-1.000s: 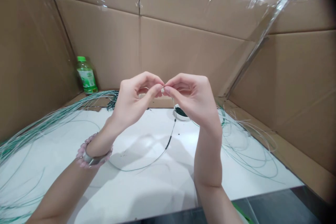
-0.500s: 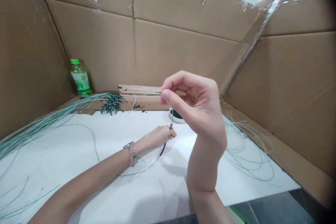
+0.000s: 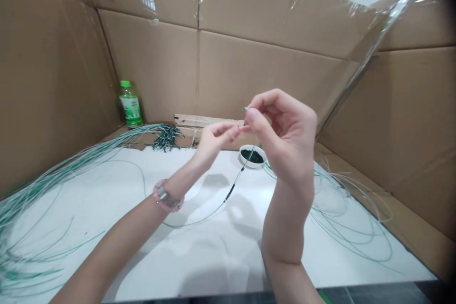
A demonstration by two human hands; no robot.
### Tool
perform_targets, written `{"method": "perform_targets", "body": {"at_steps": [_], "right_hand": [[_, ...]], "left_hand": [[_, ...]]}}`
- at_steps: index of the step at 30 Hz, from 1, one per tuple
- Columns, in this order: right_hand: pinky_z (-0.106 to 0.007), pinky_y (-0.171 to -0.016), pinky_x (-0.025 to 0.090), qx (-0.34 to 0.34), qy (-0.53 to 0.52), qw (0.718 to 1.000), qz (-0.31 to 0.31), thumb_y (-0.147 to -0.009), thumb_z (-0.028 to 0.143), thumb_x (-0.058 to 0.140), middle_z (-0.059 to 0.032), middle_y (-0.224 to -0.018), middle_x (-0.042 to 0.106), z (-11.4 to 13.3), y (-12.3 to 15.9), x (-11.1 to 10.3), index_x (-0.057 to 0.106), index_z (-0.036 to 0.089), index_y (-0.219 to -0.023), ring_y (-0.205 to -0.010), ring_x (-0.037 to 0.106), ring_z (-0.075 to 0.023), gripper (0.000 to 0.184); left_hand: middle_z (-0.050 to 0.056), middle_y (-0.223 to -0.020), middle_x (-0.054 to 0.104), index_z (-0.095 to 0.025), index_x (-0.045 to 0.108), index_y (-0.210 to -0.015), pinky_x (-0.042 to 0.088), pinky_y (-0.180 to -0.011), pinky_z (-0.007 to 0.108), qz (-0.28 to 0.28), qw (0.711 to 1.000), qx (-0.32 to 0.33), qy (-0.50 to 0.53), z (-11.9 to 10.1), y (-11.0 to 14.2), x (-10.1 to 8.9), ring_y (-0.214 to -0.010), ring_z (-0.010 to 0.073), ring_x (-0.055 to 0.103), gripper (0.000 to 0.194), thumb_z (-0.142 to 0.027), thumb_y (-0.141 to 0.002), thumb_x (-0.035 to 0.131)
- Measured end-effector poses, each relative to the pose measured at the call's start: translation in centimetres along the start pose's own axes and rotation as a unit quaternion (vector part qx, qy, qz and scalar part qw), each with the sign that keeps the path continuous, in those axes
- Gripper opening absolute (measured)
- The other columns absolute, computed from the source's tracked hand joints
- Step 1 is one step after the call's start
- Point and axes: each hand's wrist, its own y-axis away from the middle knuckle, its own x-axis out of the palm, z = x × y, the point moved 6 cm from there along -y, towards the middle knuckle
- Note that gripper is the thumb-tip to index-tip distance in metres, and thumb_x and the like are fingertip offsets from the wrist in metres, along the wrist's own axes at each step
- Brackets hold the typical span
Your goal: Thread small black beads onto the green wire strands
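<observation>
Right-hand grip: we have the right hand pinching the beaded strand near its end, a small tip showing past thumb and forefinger, above the white bowl.
Left-hand grip: the left hand has its fingers bent close together, just beside the right fingertips, up and left of the bowl; we cannot tell whether anything is between them.
Change: half a second ago our left hand was low by the surface, just in front of the bowl; now it is raised to the strand's held end, while the right hand keeps its pinch. We judge that both hands are again working at that end.
Strand: it drops from the right hand, passes in front of the bowl, and curves away toward the near left, its dark beads clustered in front of the bowl.
Bowl contents: small dark pieces, spread across the inside below the rim.
Bottle: the green-capped bottle stands upright, well left of the bowl; its lower part looks green, its fill unclear to us.
</observation>
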Motion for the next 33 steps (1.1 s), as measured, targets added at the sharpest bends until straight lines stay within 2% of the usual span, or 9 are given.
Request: {"method": "perform_targets", "body": {"at_steps": [3,6,9,12,18,25,33], "right_hand": [[-0.023,-0.066,0.057,-0.017,-0.018,1.0,-0.019,-0.085,0.022,0.053,-0.0005,-0.083,0.062,0.3,0.1,0.8,0.054,0.022,-0.077,-0.08,0.063,-0.0125,0.008],[-0.024,-0.067,0.057,-0.035,-0.042,0.998,-0.01,-0.084,0.019,0.054,-0.002,-0.092,0.063,1.1,0.4,1.6,0.055,0.022,-0.079,-0.089,0.064,-0.014,0.006],[-0.026,-0.071,0.059,-0.041,-0.047,0.998,0.004,-0.084,0.016,0.054,-0.0042,-0.098,0.064,1.9,0.7,2.0,0.054,0.022,-0.079,-0.093,0.064,-0.0159,0.008],[-0.03,-0.07,0.06,-0.031,-0.044,0.998,0.016,-0.084,0.015,0.054,-0.0053,-0.098,0.066,2.3,0.9,2.0,0.054,0.022,-0.079,-0.092,0.066,-0.0176,0.009],[-0.026,-0.057,0.06,-0.046,-0.048,0.998,0.005,-0.081,0.012,0.057,-0.0061,-0.097,0.066,2.6,1.1,2.0,0.055,0.021,-0.077,-0.087,0.066,-0.0178,0.01],[-0.027,-0.057,0.062,-0.046,-0.04,0.998,0.004,-0.08,0.012,0.057,-0.0059,-0.098,0.066,2.5,1.1,2.2,0.055,0.021,-0.077,-0.087,0.067,-0.0179,0.01],[-0.027,-0.055,0.061,-0.052,-0.035,0.998,-0.001,-0.079,0.012,0.057,-0.0064,-0.097,0.066,2.5,1.1,2.2,0.055,0.021,-0.078,-0.088,0.067,-0.0195,0.009]], "left_hand": [[0.0,-0.071,0.067,-0.02,0.068,-0.077,0.05,-0.06,0.02,-0.035,0.993,-0.008,0.109,-2.6,0.4,-1.8,-0.064,0.0085,0.061,0.021,-0.037,-0.067,0.073],[-0.001,-0.07,0.068,-0.02,0.07,-0.075,0.051,-0.06,0.018,-0.008,0.99,0.007,0.138,-5.6,1.4,-1.9,-0.061,0.0066,0.06,0.016,-0.035,-0.069,0.073],[-0.002,-0.068,0.068,-0.021,0.07,-0.073,0.052,-0.059,0.017,-0.006,0.989,0.021,0.147,-7.1,2.2,-1.7,-0.059,0.0062,0.06,0.015,-0.035,-0.068,0.075],[-0.002,-0.064,0.068,-0.022,0.07,-0.071,0.055,-0.06,0.02,-0.02,0.988,0.018,0.15,-7.3,2.3,-1.9,-0.058,0.0085,0.063,0.016,-0.036,-0.065,0.077],[-0.002,-0.066,0.07,-0.023,0.071,-0.073,0.056,-0.06,0.018,-0.019,0.99,0.04,0.131,-7.4,2.2,-2.5,-0.058,0.0078,0.063,0.012,-0.034,-0.068,0.074],[0.0,-0.073,0.07,-0.023,0.071,-0.077,0.057,-0.061,0.022,-0.031,0.996,0.071,0.046,-7.6,2.3,-3.1,-0.06,0.0101,0.064,0.015,-0.037,-0.071,0.072],[0.0,-0.072,0.069,-0.023,0.072,-0.076,0.055,-0.061,0.02,-0.019,0.995,0.085,0.047,-7.7,2.4,-3.1,-0.061,0.0091,0.063,0.01,-0.032,-0.071,0.072]]}}
